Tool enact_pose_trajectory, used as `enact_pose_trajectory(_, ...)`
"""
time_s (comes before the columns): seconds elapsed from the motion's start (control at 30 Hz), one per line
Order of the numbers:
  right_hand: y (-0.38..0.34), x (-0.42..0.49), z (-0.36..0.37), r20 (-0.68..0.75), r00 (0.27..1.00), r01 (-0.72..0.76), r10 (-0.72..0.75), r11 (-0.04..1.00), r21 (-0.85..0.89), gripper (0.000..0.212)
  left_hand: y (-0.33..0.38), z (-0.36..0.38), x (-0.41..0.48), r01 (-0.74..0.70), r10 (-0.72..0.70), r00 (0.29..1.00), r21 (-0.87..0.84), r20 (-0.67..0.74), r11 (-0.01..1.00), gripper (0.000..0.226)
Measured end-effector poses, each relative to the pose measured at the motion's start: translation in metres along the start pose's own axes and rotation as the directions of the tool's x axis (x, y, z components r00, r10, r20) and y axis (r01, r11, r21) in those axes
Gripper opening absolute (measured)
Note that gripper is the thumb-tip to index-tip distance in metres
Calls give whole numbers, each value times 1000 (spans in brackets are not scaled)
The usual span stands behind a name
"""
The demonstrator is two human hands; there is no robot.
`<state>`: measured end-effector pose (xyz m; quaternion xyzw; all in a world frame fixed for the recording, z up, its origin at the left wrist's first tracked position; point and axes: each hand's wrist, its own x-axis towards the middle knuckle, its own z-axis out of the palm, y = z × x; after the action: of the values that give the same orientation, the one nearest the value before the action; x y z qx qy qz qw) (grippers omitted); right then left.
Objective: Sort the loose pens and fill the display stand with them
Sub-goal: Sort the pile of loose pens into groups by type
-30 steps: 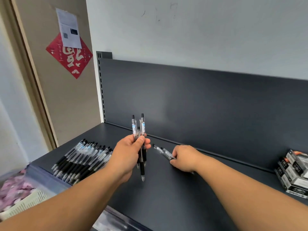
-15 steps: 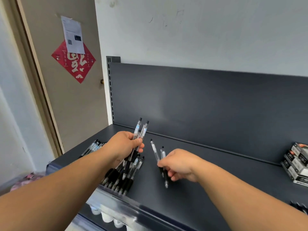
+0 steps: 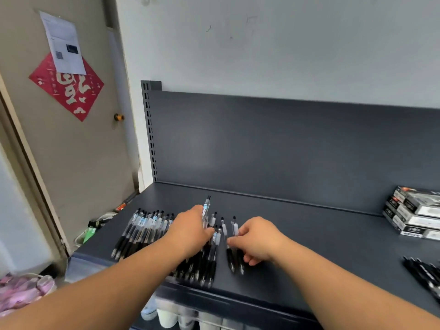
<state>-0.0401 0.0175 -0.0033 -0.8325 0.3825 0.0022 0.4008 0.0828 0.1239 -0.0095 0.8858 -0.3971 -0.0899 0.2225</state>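
Both hands lowered onto shelf (image 3: 309,234); left hand (image 3: 190,231) grasping pens (image 3: 206,210), right hand (image 3: 258,238) pinching two pens (image 3: 234,234); pen row (image 3: 142,229) left, boxes (image 3: 414,213) right.

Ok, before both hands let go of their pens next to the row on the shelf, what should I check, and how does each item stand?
1. Left hand grips pens, one sticking up: ok.
2. Right hand pinches two pens low over the shelf: ok.
3. Row lies parallel, tips toward the front edge: ok.
4. Bare shelf right of the row for more pens: ok.
5. Pens near the front edge, risk of rolling off: cannot tell, blurred.
6. Display stand in view: not ok, none seen.
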Motion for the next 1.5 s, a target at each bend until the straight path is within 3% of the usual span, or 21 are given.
enact_pose_trajectory(0.07,-1,-1,0,-69,997,19,-23,998,-59,25,-5,2,1,-32,32,999,29,12,999,56)
enact_pose_trajectory(0.17,-4,-5,6,-15,1000,16,-17,999,-35,17,-10,5,1,-72,69,997,83,34,994,74)
enact_pose_trajectory(0.27,-6,-7,10,9,1000,3,-3,1000,19,18,-17,5,-1,-129,127,992,167,22,977,75)
enact_pose_trajectory(0.37,-1,5,10,-232,960,76,-155,945,-318,22,-23,4,-8,-196,195,980,222,28,955,71)
enact_pose_trajectory(0.43,3,17,13,-280,923,144,-264,912,-385,27,-27,5,-13,-234,228,972,219,56,947,69)
enact_pose_trajectory(0.57,2,41,17,-125,923,294,-363,878,-378,42,-33,6,-20,-277,271,961,220,59,935,68)
enact_pose_trajectory(0.83,-14,71,24,42,940,333,-339,885,-324,47,-43,12,-32,-300,307,952,203,-3,932,74)
enact_pose_trajectory(1.03,-9,63,28,-19,925,356,-380,882,-310,38,-45,9,-29,-300,308,951,210,-3,930,77)
enact_pose_trajectory(1.2,-8,51,33,61,914,396,-400,852,-343,46,-44,4,-27,-294,297,955,237,25,926,78)
enact_pose_trajectory(1.4,-9,34,45,-53,932,358,-359,933,-32,41,-48,-2,-27,-301,290,953,173,86,938,72)
enact_pose_trajectory(1.5,-8,18,47,-143,922,361,-359,932,-8,41,-53,-9,-32,-279,275,960,168,45,945,68)
